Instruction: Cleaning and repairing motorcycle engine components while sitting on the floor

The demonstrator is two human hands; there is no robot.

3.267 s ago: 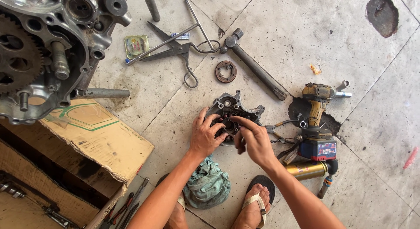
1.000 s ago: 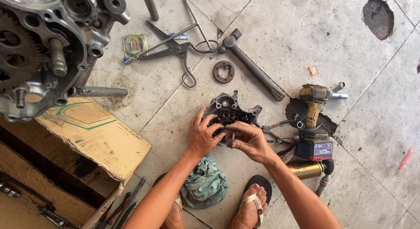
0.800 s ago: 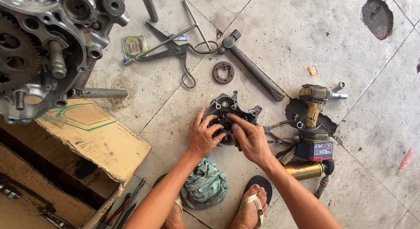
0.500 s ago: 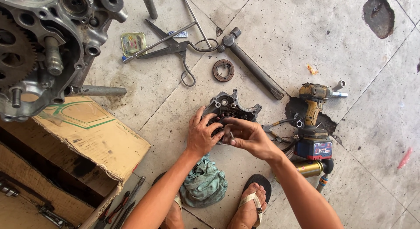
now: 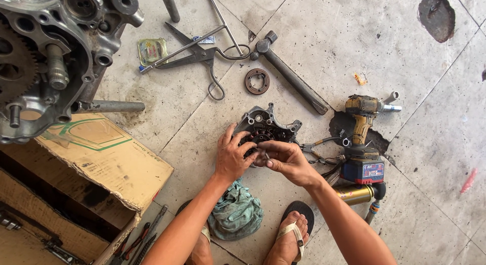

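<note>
Upper left, the engine case (image 5: pixel 45 57) is lying opened. Centre frame, the cover (image 5: pixel 268 130) is resting on the floor, left hand (image 5: pixel 234 156) gripping its edge, right hand (image 5: pixel 286 161) pinching a small part; work is looking unfinished.

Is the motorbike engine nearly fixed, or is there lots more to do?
Lots more, it seems. Done: the big engine case lies open, gears showing, and a metal cover is off on the floor. In hand: the left hand steadies that cover while the right hand pinches a tiny part at it. Left: a loose ring, hammer and drill lie around.
</note>
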